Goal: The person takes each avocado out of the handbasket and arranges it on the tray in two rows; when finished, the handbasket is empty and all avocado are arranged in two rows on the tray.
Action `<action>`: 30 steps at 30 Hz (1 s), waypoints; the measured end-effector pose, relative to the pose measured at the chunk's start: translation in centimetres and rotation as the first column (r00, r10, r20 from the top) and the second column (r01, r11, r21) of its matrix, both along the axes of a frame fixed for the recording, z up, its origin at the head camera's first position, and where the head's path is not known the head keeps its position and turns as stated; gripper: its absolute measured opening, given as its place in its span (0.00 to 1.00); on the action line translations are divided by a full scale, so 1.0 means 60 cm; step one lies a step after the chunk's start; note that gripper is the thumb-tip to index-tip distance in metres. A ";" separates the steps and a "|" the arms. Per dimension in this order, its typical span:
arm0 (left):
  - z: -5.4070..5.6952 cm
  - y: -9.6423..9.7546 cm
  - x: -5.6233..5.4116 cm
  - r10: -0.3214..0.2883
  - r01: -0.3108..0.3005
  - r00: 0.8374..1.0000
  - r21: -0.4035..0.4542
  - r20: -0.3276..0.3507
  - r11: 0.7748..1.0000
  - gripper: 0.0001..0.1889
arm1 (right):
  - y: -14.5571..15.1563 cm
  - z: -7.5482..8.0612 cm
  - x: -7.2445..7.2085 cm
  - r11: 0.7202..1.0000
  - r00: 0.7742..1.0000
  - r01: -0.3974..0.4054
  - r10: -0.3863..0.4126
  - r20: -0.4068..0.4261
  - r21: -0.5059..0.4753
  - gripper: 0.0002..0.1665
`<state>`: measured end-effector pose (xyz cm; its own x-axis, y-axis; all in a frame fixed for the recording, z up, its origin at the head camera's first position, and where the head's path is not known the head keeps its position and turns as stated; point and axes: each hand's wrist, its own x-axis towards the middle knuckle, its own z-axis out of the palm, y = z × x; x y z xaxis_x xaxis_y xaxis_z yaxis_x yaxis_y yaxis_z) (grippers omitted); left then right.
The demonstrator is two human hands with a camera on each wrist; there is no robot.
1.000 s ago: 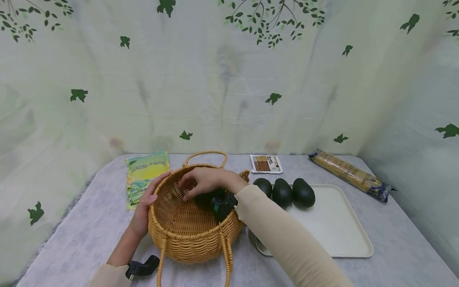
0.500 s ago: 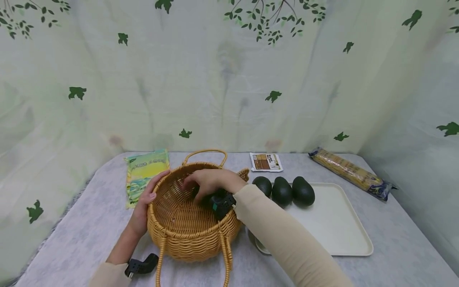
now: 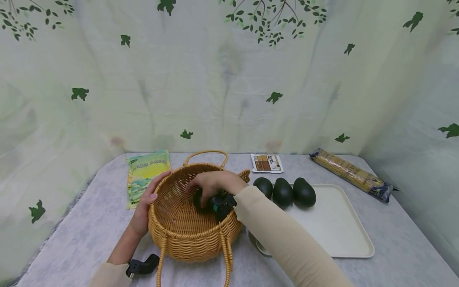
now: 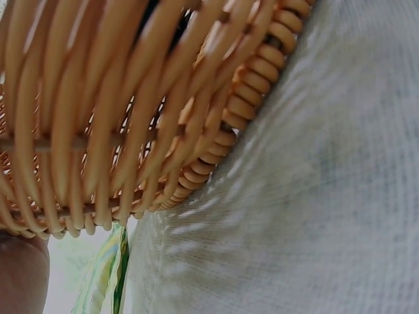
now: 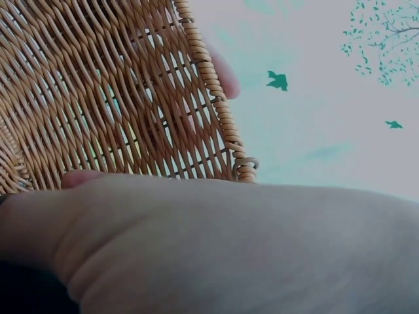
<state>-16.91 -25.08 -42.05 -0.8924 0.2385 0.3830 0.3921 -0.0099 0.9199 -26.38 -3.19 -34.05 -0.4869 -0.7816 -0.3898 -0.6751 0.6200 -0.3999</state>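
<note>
A round wicker basket stands in the middle of the table, its mouth tilted toward me. My left hand holds its left rim, thumb over the edge and fingers outside. My right hand reaches down inside the basket, fingers curled over a dark avocado; most of the avocado is hidden by the hand and the wrist camera. In the right wrist view the back of the right hand covers the lower part, before the woven wall. The left wrist view shows the basket's outer weave close up.
Three avocados lie in a row on a white tray to the right. A round-rimmed clear vessel is partly behind the right sleeve. Farther back lie a yellow-green bag, a small packet and a long noodle-like pack.
The right hand has shifted slightly right inside the basket, and more of the dark avocado shows under its fingers. The left hand and basket stay in place.
</note>
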 end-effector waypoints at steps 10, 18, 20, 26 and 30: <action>0.001 0.002 0.000 0.018 -0.018 1.000 -0.009 0.020 1.000 0.32 | 0.004 0.005 0.007 0.995 0.998 0.058 -0.058 -0.008 0.076 0.37; 0.001 0.001 0.001 -0.003 0.003 1.000 -0.005 0.008 1.000 0.32 | 0.003 0.002 0.009 0.995 0.998 0.054 -0.053 -0.024 0.086 0.37; 0.000 0.000 0.000 -0.006 0.006 1.000 -0.003 0.004 1.000 0.31 | 0.003 0.002 0.009 0.995 0.999 0.049 -0.048 -0.008 0.091 0.37; -0.001 0.000 0.002 0.001 -0.001 1.000 0.007 0.010 1.000 0.32 | 0.001 0.002 0.008 0.993 1.000 0.017 -0.018 0.013 0.120 0.38; 0.001 0.001 0.003 0.002 -0.002 1.000 0.014 0.010 1.000 0.32 | -0.002 0.001 0.005 0.988 0.999 -0.037 0.035 0.015 0.151 0.37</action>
